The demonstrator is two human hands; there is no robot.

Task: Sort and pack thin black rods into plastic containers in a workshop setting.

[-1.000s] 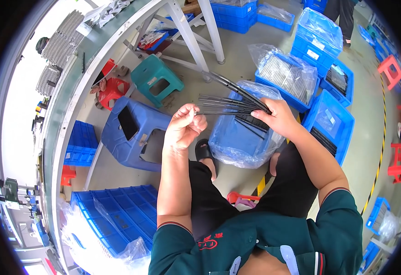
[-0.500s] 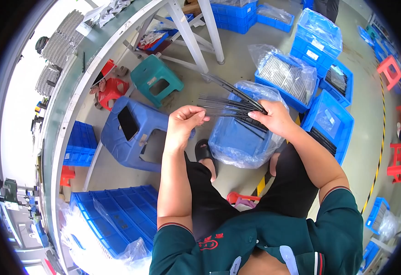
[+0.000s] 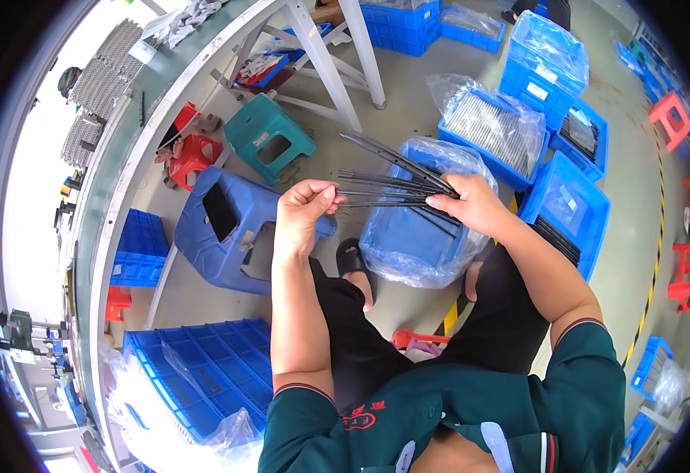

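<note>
Head view: I am looking down on two bare hands working over a blue bin (image 3: 396,240).
Black rods (image 3: 384,183): slim, straight, dark pieces are fanning out leftward above the bin; the upper ones are looking thicker, with small light spots along them.
Right hand (image 3: 475,203): it is clamping the bundle near one end.
Left hand (image 3: 304,211): it is staying clear of the right, thumb and fingertips bunching at the lower rods' free ends; I cannot tell whether they are pinching one.
Clear film (image 3: 417,273): thin, crinkled plastic is draping the bin's rim.
Pale rods (image 3: 490,130): ribbed-looking rows are filling a farther blue crate (image 3: 509,175).
Blue stool (image 3: 195,256): moulded plastic, it is bearing a flat, dark, rectangular slab (image 3: 219,213).
</note>
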